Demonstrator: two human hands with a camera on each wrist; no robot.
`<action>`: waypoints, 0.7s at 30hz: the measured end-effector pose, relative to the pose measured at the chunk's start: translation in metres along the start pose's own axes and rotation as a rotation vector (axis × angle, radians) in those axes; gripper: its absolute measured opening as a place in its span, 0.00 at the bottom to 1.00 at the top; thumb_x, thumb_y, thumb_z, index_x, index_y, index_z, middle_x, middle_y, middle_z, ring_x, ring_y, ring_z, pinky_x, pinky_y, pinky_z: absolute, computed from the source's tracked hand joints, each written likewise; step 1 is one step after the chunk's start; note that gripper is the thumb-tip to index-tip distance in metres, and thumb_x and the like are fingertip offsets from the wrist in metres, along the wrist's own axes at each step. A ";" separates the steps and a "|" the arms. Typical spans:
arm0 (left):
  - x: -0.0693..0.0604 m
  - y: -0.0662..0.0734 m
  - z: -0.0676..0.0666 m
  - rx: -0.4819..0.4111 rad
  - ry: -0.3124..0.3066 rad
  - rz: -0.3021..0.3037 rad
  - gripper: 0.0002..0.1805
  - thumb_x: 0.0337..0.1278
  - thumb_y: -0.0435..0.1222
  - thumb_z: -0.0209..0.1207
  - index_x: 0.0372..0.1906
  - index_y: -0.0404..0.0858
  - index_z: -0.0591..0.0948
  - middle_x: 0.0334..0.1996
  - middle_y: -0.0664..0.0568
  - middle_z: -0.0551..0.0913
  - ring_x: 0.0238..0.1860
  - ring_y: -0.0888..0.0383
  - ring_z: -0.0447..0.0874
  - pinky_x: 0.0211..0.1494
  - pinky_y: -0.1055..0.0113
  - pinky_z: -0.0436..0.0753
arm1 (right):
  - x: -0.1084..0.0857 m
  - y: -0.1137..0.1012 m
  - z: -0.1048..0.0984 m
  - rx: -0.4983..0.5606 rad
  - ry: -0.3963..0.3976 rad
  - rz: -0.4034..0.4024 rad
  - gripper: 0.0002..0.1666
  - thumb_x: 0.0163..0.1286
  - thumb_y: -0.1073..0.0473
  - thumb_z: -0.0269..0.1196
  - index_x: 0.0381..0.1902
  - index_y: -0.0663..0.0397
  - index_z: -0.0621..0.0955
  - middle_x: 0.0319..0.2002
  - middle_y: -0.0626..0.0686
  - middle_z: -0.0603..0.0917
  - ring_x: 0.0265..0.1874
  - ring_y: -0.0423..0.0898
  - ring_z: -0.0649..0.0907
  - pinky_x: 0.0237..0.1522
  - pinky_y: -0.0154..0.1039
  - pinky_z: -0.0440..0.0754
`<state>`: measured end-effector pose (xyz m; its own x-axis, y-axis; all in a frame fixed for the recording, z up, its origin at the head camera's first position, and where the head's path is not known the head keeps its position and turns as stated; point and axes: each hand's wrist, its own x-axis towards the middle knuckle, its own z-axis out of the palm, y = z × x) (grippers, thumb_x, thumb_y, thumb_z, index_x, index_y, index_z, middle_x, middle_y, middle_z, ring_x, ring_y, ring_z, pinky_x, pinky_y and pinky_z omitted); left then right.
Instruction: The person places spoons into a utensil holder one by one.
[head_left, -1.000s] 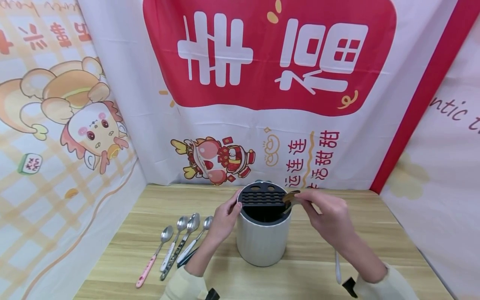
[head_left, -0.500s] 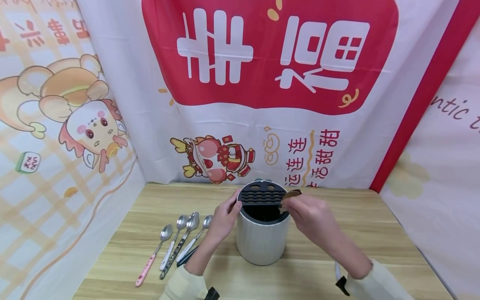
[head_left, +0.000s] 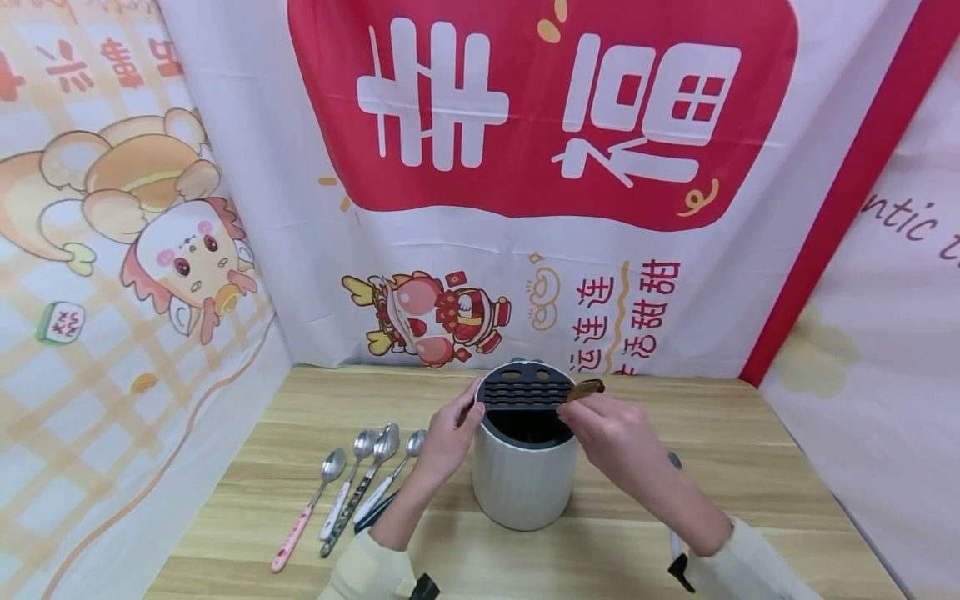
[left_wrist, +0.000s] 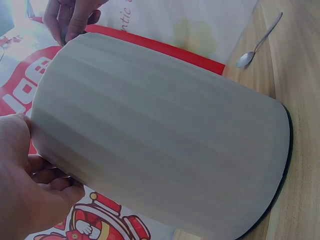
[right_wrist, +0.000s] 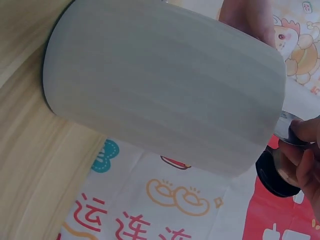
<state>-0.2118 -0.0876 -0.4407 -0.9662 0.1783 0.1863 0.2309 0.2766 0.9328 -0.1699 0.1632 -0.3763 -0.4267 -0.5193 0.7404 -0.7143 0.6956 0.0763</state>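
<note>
A pale ribbed utensil holder [head_left: 525,492] with a dark slotted lid [head_left: 527,393] stands upright on the table. My left hand [head_left: 452,437] grips its left side near the rim. At the opposite side of the rim, my right hand [head_left: 611,429] pinches a metal spoon, whose bowl [head_left: 585,389] looks brownish and sticks up above the fingers. In the right wrist view, shiny metal [right_wrist: 286,127] shows by the thumb, with a dark rounded piece [right_wrist: 277,172] below; I cannot tell whether both belong to one spoon. The spoon's lower end is hidden.
Left of the holder lie a pink-handled spoon [head_left: 300,529], a white-handled spoon [head_left: 337,508], a black-patterned spoon [head_left: 352,500] and another white-handled spoon [head_left: 378,496]. A dark handle [head_left: 367,518] lies partly under my left forearm. Another spoon [left_wrist: 246,59] lies right of the holder. Printed cloths hang around the table.
My right hand has moved left, closer against the holder's rim, with the spoon in its fingers. The bowl of the spoon lying at right has come into sight. My left hand stays put.
</note>
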 end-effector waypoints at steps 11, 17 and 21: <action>-0.002 -0.001 0.001 0.007 -0.010 -0.001 0.30 0.75 0.54 0.47 0.76 0.50 0.64 0.75 0.52 0.66 0.74 0.50 0.67 0.71 0.53 0.73 | -0.008 -0.002 0.013 0.015 -0.066 0.021 0.12 0.52 0.64 0.77 0.34 0.52 0.87 0.30 0.47 0.88 0.29 0.42 0.86 0.31 0.36 0.88; -0.001 -0.001 -0.001 0.017 0.000 0.003 0.30 0.75 0.54 0.46 0.76 0.52 0.64 0.75 0.51 0.65 0.74 0.49 0.67 0.71 0.52 0.73 | -0.010 -0.002 0.006 0.070 -0.037 0.051 0.21 0.49 0.69 0.77 0.43 0.55 0.87 0.38 0.51 0.90 0.35 0.45 0.89 0.37 0.37 0.90; -0.001 -0.001 -0.002 0.012 -0.003 0.007 0.30 0.75 0.54 0.46 0.76 0.52 0.64 0.75 0.52 0.66 0.74 0.49 0.67 0.70 0.52 0.73 | -0.012 0.000 -0.001 0.087 0.015 0.040 0.24 0.45 0.73 0.77 0.43 0.57 0.86 0.40 0.53 0.90 0.36 0.46 0.90 0.36 0.38 0.89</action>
<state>-0.2113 -0.0896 -0.4418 -0.9642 0.1831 0.1918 0.2389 0.2865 0.9278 -0.1643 0.1704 -0.3843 -0.4479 -0.4840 0.7517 -0.7425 0.6698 -0.0112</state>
